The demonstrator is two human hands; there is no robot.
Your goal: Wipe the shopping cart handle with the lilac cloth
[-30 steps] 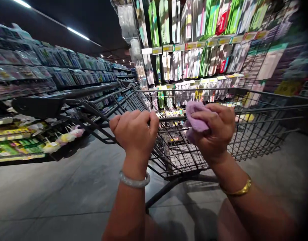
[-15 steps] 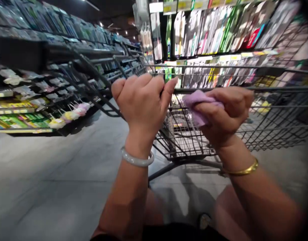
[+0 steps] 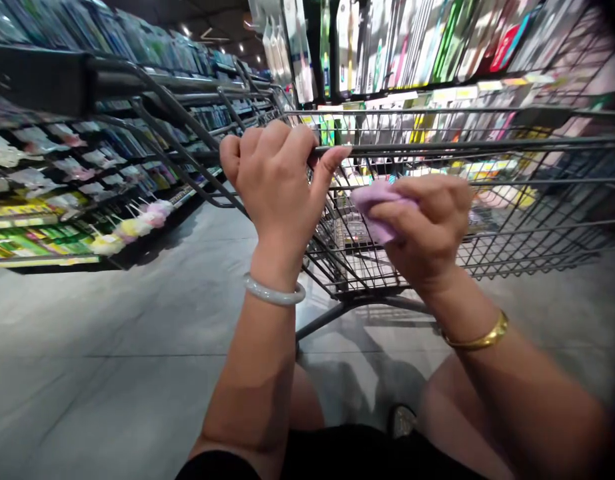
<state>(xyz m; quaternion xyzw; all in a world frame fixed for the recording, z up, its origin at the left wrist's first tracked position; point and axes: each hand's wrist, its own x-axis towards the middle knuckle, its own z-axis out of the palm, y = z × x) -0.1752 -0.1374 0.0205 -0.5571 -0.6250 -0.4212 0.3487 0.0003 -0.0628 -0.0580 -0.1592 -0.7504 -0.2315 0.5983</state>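
Observation:
My left hand point(image 3: 277, 177), with a pale bangle at the wrist, is closed round a dark bar of the shopping cart point(image 3: 412, 148). Its thumb lies along the bar. To the right, my right hand point(image 3: 430, 223) is closed on a crumpled purple cloth point(image 3: 380, 207), which sticks out between thumb and fingers. This hand is in front of the wire basket, a little below the bar. A gold bangle circles the right wrist.
Shelves of packaged goods point(image 3: 157, 47) line the left side. A lit rack of hanging packets point(image 3: 397, 47) stands beyond the cart. A black cart part point(image 3: 37, 80) juts in at upper left. My shoe point(image 3: 403, 420) is on the grey floor point(image 3: 137, 380).
My right hand with the purple cloth has moved slightly left. The cart's bars and the rack appear higher in view. My left hand keeps its grip.

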